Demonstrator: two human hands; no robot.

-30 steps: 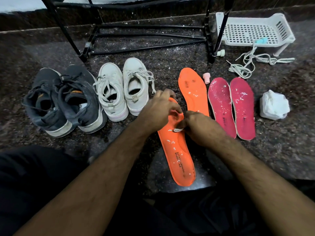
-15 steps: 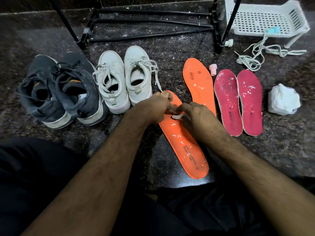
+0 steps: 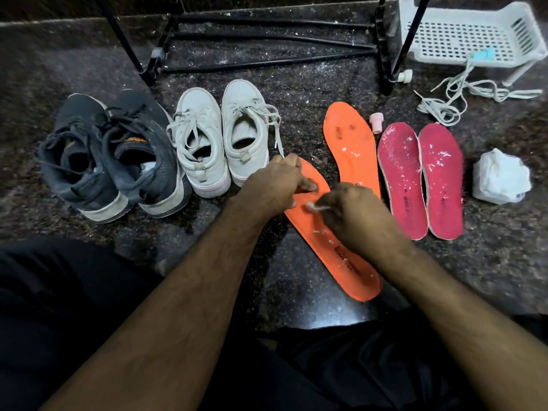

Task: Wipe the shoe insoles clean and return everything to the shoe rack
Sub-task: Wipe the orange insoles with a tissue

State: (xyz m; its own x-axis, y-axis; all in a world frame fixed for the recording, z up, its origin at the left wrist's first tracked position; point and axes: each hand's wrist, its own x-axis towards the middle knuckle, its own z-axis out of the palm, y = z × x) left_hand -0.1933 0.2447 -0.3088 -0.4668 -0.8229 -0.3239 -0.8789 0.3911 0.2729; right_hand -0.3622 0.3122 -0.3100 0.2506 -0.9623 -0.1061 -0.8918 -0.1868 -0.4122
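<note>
An orange insole (image 3: 341,259) lies slanted on the dark stone floor in front of me, flecked with white bits. My left hand (image 3: 275,185) presses down on its toe end with fingers curled. My right hand (image 3: 353,215) pinches a small white cotton swab (image 3: 315,207) against the insole's middle. A second orange insole (image 3: 350,146) lies behind it, and two pink insoles (image 3: 421,179) lie side by side to the right. Left of the hands stand a white sneaker pair (image 3: 222,137) and a dark grey sneaker pair (image 3: 109,155).
The black metal shoe rack (image 3: 267,43) stands at the back. A white plastic basket (image 3: 465,34) sits at the far right, loose white laces (image 3: 456,96) in front of it. A small pink cap (image 3: 376,123) and a crumpled white tissue wad (image 3: 501,176) lie near the pink insoles.
The near orange insole has turned, its heel swinging to the right. My right hand has shifted the swab slightly along it; my left hand keeps holding the toe end. The camera tilted down.
</note>
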